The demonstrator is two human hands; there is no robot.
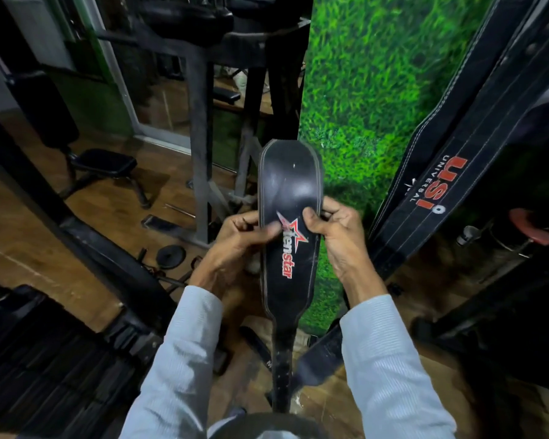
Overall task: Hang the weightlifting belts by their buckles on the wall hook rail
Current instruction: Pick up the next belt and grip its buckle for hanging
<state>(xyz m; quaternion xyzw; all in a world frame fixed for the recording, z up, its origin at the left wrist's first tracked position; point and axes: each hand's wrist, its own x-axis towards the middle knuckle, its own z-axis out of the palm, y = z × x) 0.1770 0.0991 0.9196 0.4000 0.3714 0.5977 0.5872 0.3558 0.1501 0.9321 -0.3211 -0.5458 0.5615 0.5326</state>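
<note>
A black leather weightlifting belt (287,198) with a red star logo stands upright in front of me, folded over at the top. My left hand (240,239) grips its left edge and my right hand (336,232) grips its right edge, thumbs on the front. The belt's narrow punched strap (281,369) hangs down between my arms. Its buckle is hidden. On the right hangs a second black belt (450,172) with red USI lettering against the wall. The hook rail is out of view.
A green artificial-grass wall panel (362,90) is straight ahead. A grey machine frame (200,137) and a black bench (105,166) stand at left on the wooden floor, with a weight plate (171,255) lying there. Another strap (319,353) lies low at right.
</note>
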